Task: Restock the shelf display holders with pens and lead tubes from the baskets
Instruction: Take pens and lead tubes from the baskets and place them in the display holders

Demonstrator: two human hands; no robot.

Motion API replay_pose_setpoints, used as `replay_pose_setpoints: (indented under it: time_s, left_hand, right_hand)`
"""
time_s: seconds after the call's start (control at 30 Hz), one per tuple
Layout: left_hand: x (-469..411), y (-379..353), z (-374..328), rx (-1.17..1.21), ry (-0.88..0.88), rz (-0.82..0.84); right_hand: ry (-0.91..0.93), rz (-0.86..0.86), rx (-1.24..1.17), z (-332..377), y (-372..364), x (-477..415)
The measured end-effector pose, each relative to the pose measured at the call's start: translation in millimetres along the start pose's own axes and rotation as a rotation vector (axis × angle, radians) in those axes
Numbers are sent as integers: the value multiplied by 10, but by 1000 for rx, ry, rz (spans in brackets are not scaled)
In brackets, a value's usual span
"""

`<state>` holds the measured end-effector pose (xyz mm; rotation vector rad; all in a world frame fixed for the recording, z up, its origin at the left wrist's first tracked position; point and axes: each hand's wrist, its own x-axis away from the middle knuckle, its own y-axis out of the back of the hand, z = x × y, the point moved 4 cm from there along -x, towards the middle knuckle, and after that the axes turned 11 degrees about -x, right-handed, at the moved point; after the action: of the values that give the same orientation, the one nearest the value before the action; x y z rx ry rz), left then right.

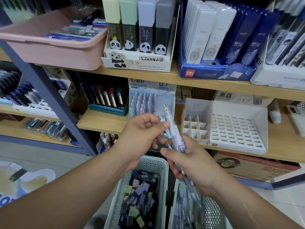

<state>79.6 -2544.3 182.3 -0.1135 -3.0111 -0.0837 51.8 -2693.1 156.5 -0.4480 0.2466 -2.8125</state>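
So both hands are up in front of the middle shelf, right over the baskets. The right grip [194, 164] is wrapped around the lower end of a bunch of slim plastic pens [172, 129] with lilac and pale blue barrels, thumb across the front, tips pointing up and tilted a bit left. The left grip [142, 134] is just beside it, pinching the upper part of those same pens between thumb and forefinger. Can't tell if it's got one or two, since it's blurry there.

The pens sit between the two grips, directly in front of the pale blue cardboard pen display marked 0.7 mm [151, 96], which stands on the light wooden shelf [102, 119] with matching pens in it. Just to its right are a white cardboard divided holder [194, 124] and a white slotted plastic tray [236, 129].

Below the hands there's a mint green perforated plastic basket [148, 160] full of small rectangular lead tubes [142, 195] in dark, purple and green. Beside it is a second perforated basket [212, 212] with more pens in it, right under the right wrist.

On the upper shelf sit a white panda-print lead tube display [137, 63] and a pink plastic tub [54, 47].
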Motion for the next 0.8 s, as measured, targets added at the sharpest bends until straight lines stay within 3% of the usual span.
replay_pose_setpoints:
  time_s: [0.2, 0.5, 0.67, 0.8]
  left_hand:
    - [-34, 43, 57, 116, 61, -3]
    - [-155, 385, 43, 271, 31, -204]
    - [-160, 391, 73, 214, 54, -127]
    - [-134, 418, 89, 122, 36, 39]
  right_hand:
    - [-46, 7, -48, 5, -16, -24]
    - [-46, -162, -200, 25, 144, -62]
    - [17, -274, -299, 79, 204, -67]
    - [50, -294, -403, 154, 243, -49]
